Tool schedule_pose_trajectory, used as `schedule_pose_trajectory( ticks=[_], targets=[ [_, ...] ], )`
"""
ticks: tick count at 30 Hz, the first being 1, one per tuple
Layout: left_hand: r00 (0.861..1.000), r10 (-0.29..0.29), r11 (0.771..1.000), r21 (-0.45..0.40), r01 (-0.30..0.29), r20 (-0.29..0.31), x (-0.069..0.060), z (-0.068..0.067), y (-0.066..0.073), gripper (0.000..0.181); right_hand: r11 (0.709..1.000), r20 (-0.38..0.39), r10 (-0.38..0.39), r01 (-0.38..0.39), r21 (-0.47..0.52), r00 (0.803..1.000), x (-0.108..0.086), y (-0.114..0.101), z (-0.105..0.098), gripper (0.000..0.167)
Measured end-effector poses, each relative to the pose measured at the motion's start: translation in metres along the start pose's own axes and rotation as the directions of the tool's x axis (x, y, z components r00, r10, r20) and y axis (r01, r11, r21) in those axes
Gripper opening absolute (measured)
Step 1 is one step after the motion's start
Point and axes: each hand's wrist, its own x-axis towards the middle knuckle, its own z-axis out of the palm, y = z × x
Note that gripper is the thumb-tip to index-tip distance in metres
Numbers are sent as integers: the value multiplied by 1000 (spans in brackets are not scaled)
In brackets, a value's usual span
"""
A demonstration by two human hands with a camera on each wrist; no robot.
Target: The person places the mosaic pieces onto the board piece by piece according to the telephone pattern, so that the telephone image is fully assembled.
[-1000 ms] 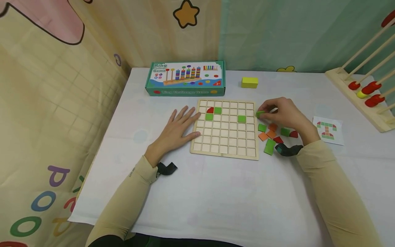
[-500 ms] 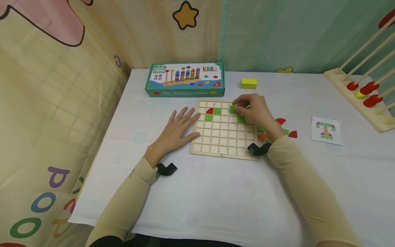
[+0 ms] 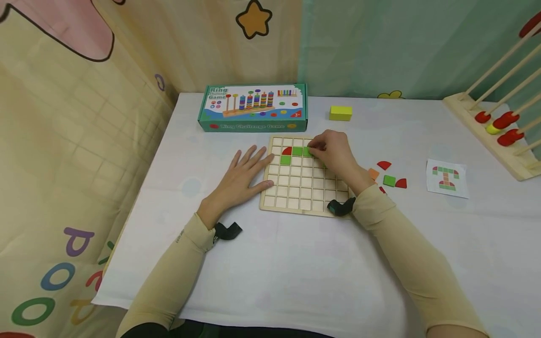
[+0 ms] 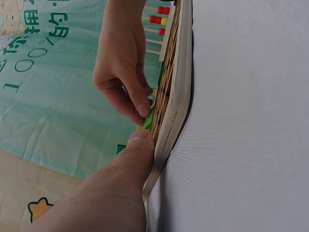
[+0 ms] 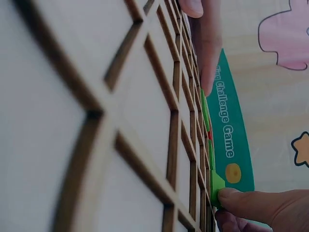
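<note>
A wooden grid board (image 3: 282, 203) lies on the white table. My left hand (image 3: 242, 182) rests with spread, straight fingers at its left edge. My right hand (image 3: 336, 154) pinches a green square tile (image 5: 217, 187) between thumb and finger, low over the board's second row. In the head view that pinched tile sits just right of another green square (image 3: 297, 151). Left of these lies a red quarter-circle tile (image 3: 287, 150), with a green square tile (image 3: 285, 160) below it. The right hand almost fully covers one more green tile on the board.
Right of the board lie loose tiles: a red quarter-circle (image 3: 383, 165), an orange square (image 3: 374, 173), a green square (image 3: 389, 180) and others. Farther right are a pattern card (image 3: 447, 178) and a ring stand (image 3: 469, 107). Behind stand a game box (image 3: 253, 123) and yellow block (image 3: 340, 113).
My right hand has carried the green tile leftward from beside the board to the cell beside the other green square. The left hand has stayed still.
</note>
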Motion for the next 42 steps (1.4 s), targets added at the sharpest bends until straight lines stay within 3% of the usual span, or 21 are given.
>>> schedule_pose_trajectory(
  ticks=[4,9,13,22,29,33,42],
  targets=[
    [1000,-2,1000,-2,2,-2,0,-1,1,77,993,67,-28,35,-110,997,-2,-3,-1,26],
    [1000,-3,1000,3,3,-4,-1,-1,-1,77,954,181,-110,155,-257,977,-12,-8,-6,40],
    [1000,-7,1000,3,8,-6,-2,-1,-3,77,950,199,-146,194,-246,969,-19,-10,-10,47],
    [1000,-11,1000,-7,11,3,-3,-1,-2,78,984,123,-143,155,-88,982,-37,12,-46,32],
    [1000,-9,1000,-13,9,5,-3,-4,-1,77,998,91,-23,29,-63,996,-56,35,-71,31],
    [1000,-9,1000,-6,9,10,-3,-3,-2,78,998,97,29,-24,-52,995,-65,43,-78,33],
    [1000,-5,1000,-15,6,13,-1,0,-1,78,996,127,66,-59,-59,990,-78,65,-81,42]
  ],
)
